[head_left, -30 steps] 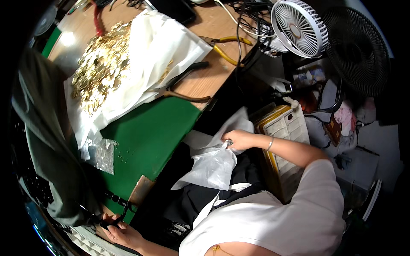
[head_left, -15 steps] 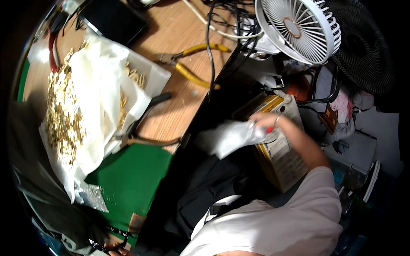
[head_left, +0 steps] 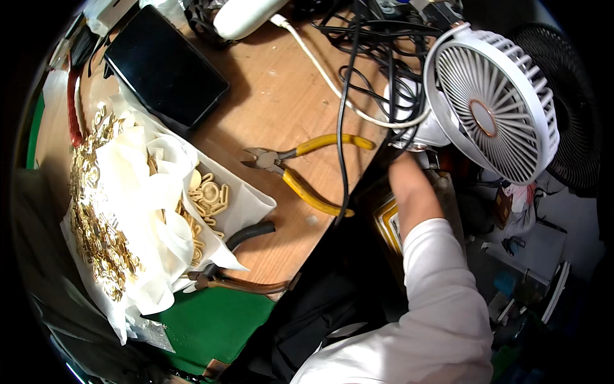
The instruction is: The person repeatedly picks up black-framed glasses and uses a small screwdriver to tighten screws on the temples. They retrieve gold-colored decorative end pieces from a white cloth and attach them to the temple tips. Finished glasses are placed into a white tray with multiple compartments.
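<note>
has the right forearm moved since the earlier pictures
Yes: the right forearm has moved forward, up close to the white fan, which stood well beyond it a second ago.

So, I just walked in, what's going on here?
Someone's right arm reaches past the edge of the table and out of sight at the fan. The right grip is hidden, so I can't tell what it holds, if anything; the left grip is out of view. On the table, gold pieces lie in and around white wrapping, with yellow-handled pliers and a black tablet nearby.
</note>
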Demonstrator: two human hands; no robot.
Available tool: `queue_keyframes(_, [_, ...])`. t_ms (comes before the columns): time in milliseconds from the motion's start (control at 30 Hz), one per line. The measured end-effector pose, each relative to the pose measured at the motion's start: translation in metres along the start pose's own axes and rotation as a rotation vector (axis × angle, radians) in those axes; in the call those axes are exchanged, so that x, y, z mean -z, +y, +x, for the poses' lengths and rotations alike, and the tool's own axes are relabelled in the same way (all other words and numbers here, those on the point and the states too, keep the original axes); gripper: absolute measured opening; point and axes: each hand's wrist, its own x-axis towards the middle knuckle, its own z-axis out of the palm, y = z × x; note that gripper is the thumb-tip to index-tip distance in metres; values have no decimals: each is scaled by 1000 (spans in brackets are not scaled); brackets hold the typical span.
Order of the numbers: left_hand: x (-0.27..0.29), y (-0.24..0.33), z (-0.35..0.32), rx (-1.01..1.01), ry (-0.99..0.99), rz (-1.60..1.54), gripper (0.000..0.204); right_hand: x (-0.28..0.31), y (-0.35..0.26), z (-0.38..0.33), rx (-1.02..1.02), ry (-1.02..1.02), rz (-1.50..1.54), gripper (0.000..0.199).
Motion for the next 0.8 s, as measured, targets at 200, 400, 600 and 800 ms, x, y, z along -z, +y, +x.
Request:
queue_keyframes(200, [10,2,-7,107,-48,16,45,-4,2,-12,142,22,-219,28])
queue_keyframes(400, [17,-12,-12,163,58,-763,33,38,25,-101,400,-8,-307,33])
queue_keyframes(600, [41,-21,-49,112,121,-1111,36,85,-101,-352,542,-1419,-108,19])
queue_keyframes(800, [25,-20,-46,2,-135,-1213,29,89,-250,-430,1299,-1156,86,15])
